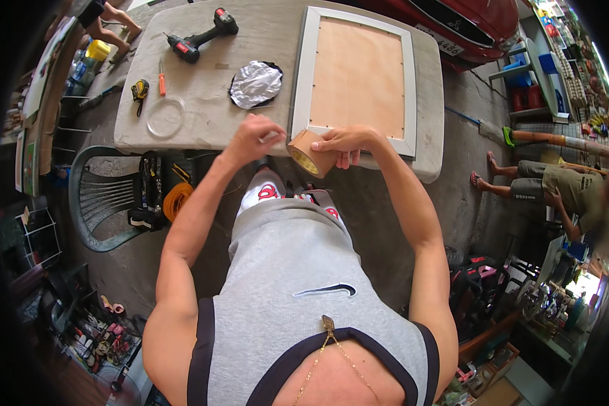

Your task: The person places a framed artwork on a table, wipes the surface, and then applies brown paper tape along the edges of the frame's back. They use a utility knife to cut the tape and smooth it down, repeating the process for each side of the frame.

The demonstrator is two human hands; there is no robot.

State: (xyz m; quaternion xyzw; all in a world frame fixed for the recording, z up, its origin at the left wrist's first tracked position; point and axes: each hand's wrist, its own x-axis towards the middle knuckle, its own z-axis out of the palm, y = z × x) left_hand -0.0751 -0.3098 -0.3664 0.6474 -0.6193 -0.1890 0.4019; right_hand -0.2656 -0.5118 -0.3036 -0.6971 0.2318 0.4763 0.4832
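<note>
A roll of brown packing tape (311, 154) is gripped in my right hand (347, 141), just off the table's near edge. My left hand (256, 137) is beside the roll with its fingers curled together; whether anything is pinched in them is too small to make out. Beyond the roll lies a white picture frame (407, 74), back side up, with a thin wooden backing board (352, 74) inside it. Small dark fixings dot the inner edge of the frame. Left of the frame sits a crumpled silver foil piece (256, 84) with a dark rim.
On the pale table (210, 128) are a cordless drill (199, 37), an orange-handled screwdriver (162, 80), a tape measure (139, 90) and a coil of clear line (166, 116). A green plastic chair (108, 193) holds a tool bag. A red car (467, 27) stands behind; another person (555, 193) is at right.
</note>
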